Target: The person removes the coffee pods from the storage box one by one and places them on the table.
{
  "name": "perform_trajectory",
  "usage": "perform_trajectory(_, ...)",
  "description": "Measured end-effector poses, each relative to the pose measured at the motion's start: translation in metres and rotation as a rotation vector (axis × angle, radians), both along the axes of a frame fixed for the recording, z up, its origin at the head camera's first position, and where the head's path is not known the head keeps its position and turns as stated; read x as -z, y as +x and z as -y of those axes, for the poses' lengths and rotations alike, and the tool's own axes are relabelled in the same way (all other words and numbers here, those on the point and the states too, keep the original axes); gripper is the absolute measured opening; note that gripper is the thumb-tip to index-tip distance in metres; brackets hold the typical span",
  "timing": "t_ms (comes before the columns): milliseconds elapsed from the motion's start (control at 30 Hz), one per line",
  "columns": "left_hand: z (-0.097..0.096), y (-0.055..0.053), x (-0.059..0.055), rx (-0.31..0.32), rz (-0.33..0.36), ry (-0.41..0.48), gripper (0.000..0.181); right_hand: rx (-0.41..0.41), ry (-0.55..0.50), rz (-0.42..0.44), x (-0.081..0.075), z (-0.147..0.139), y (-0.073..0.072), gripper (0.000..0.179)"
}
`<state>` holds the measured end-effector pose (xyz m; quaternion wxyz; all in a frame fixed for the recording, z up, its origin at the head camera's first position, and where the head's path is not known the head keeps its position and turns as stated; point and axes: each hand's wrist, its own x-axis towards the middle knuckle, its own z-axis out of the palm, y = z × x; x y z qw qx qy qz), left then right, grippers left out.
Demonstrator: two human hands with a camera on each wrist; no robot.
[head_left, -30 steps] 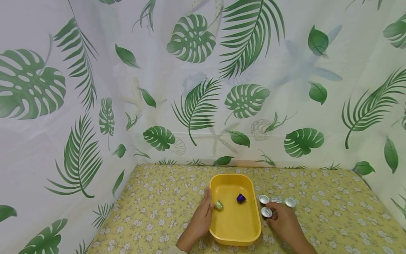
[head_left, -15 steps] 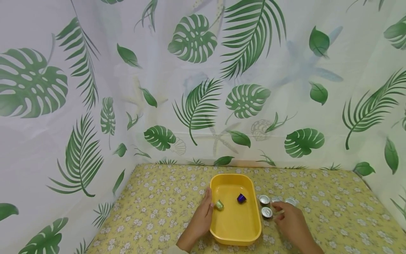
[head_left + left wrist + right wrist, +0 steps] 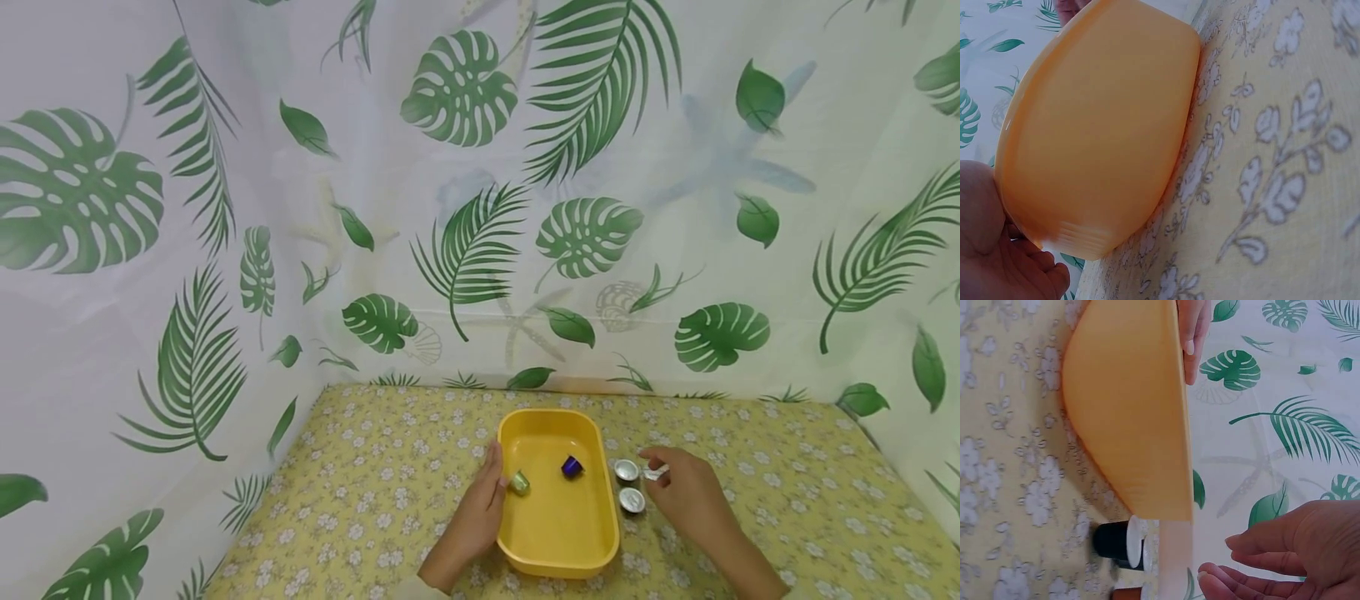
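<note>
Against the left side of a yellow plastic basin (image 3: 558, 533) lies my left hand (image 3: 476, 508), gripping its rim with the thumb over the edge. Inside the basin are a light green coffee capsule (image 3: 520, 482) and a dark purple coffee capsule (image 3: 572, 467). My right hand (image 3: 690, 492) hovers right of the basin, over silver-topped capsules. In the right wrist view its thumb and fingers are apart with nothing between them. A black capsule (image 3: 1113, 539) and a brown capsule (image 3: 1129, 593) stand there with pale rims. A silvery piece (image 3: 654, 472) is partly hidden by the right hand.
The table has a yellow floral cloth (image 3: 360, 492). Behind and at the sides hangs a white sheet (image 3: 480, 358) printed with green leaves. Two silver lids (image 3: 632, 500) face up close beside the basin's right wall.
My right hand has moved back and slightly right, away from the nearest capsule, and now covers the rightmost silver lid. The left hand and basin have stayed in place.
</note>
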<state>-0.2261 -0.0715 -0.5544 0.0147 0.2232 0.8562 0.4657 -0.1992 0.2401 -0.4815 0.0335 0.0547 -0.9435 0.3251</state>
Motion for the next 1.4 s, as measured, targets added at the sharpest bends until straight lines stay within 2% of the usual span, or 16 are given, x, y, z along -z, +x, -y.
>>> perform_trajectory(367, -0.001, 0.0, -0.001, 0.002, 0.001, 0.002, 0.055, -0.064, 0.014, -0.085, -0.021, 0.03, -0.007, 0.027)
perform_trajectory(633, -0.002, -0.001, -0.003, -0.005, -0.004, -0.007, 0.054, -0.114, 0.069, -0.097, -0.036, 0.056, -0.016, 0.023)
perform_trajectory(1067, -0.001, 0.0, -0.004, -0.003, -0.03, -0.018, 0.054, -0.193, 0.113, -0.068, -0.036, 0.093, -0.031, 0.025)
perform_trajectory(1400, -0.001, 0.001, -0.002, 0.001, -0.026, -0.02, 0.054, -0.271, 0.229, -0.13, -0.037, 0.112, -0.033, 0.027)
